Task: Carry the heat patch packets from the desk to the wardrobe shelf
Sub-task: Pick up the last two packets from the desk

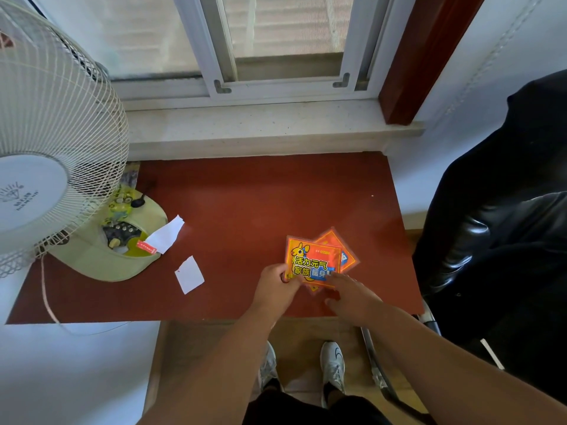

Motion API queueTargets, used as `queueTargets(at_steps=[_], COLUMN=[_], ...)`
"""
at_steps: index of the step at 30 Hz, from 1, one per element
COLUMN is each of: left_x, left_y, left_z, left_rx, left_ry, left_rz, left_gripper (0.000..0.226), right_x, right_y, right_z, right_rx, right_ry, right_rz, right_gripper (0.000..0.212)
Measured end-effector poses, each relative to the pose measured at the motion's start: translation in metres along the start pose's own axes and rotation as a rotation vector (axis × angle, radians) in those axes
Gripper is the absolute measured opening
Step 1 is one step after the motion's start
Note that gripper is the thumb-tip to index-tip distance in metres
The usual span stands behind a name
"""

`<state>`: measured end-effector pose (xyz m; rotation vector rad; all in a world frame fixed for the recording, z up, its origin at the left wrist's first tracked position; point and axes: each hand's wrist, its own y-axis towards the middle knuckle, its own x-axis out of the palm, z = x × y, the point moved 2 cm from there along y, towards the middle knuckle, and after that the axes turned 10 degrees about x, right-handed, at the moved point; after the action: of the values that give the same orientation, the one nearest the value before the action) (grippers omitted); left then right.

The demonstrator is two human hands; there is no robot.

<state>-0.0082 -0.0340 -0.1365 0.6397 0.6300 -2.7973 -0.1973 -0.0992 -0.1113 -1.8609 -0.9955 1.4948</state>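
Two orange heat patch packets overlap on the red-brown desk (245, 210), near its front right. The top packet (313, 260) shows a yellow cartoon animal and printed characters. Under it, a second packet (340, 250) lies turned at an angle. My left hand (276, 289) pinches the top packet's lower left edge. Straight fingers of my right hand (349, 291) lie on the packets' lower right corner. No wardrobe is in view.
A white desk fan (46, 148) stands at the left on a pale green base (122, 253). Two white paper slips (189, 274) (167, 234) lie beside it. A black chair with a dark jacket (497, 228) is at the right; a windowsill (260, 130) lies behind the desk.
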Motion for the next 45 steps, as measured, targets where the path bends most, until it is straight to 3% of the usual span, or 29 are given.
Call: queueTargets(at_steps=[5,8,12,14,17,20,23,26,29,31,35,38,42,45], left_x=[-0.028,-0.041,-0.06,-0.07,-0.08,-0.086,-0.086,-0.084,-0.087,-0.091,-0.097,-0.099,-0.1,-0.101], left_y=[-0.013,-0.016,-0.025,-0.029,-0.034,-0.034,-0.034,-0.036,-0.043,-0.048,-0.056,-0.061,-0.068,-0.071], left_z=[0.036,0.05,0.075,0.086,0.096,0.097,0.087,0.079,0.074,0.071,0.063,0.06,0.059,0.057], left_rx=[0.209,0.385,0.531,0.51,0.403,0.286,0.14,0.074,0.08,0.065,0.019,0.009,0.018,0.013], left_ry=[0.138,0.197,0.097,-0.028,-0.283,-0.523,-0.394,-0.14,-0.057,-0.035,-0.102,-0.145,-0.163,-0.165], left_rz=[0.211,0.239,0.252,0.329,0.378,0.243,0.103,0.006,0.04,0.083,0.145,0.208,0.223,0.199], left_gripper=[0.022,0.021,0.029,0.029,0.023,0.038,0.051,0.025,0.019,0.017,0.015,0.018,0.027,0.039], right_x=[-0.013,-0.036,-0.059,-0.062,-0.065,-0.068,-0.066,-0.06,-0.048,-0.038,-0.016,0.001,0.012,0.007], right_y=[0.006,-0.006,-0.02,-0.022,-0.026,-0.034,-0.038,-0.035,-0.022,-0.008,0.023,0.03,0.022,0.021], right_z=[-0.004,-0.018,-0.032,-0.038,-0.048,-0.056,-0.06,-0.064,-0.065,-0.059,-0.036,-0.03,-0.031,-0.036], right_rx=[-0.027,-0.072,-0.174,-0.222,-0.248,-0.256,-0.299,-0.312,-0.255,-0.166,-0.038,-0.021,-0.042,-0.021], right_ry=[0.124,0.277,0.467,0.47,0.55,0.679,0.805,0.923,1.026,0.933,0.217,-0.079,-0.178,-0.045], right_rz=[0.132,0.249,0.224,0.191,0.192,0.2,0.145,0.115,0.145,0.171,0.168,0.081,0.123,0.179], right_gripper=[0.07,0.083,0.092,0.072,0.025,0.02,0.018,0.013,0.012,0.025,0.061,0.078,0.071,0.063])
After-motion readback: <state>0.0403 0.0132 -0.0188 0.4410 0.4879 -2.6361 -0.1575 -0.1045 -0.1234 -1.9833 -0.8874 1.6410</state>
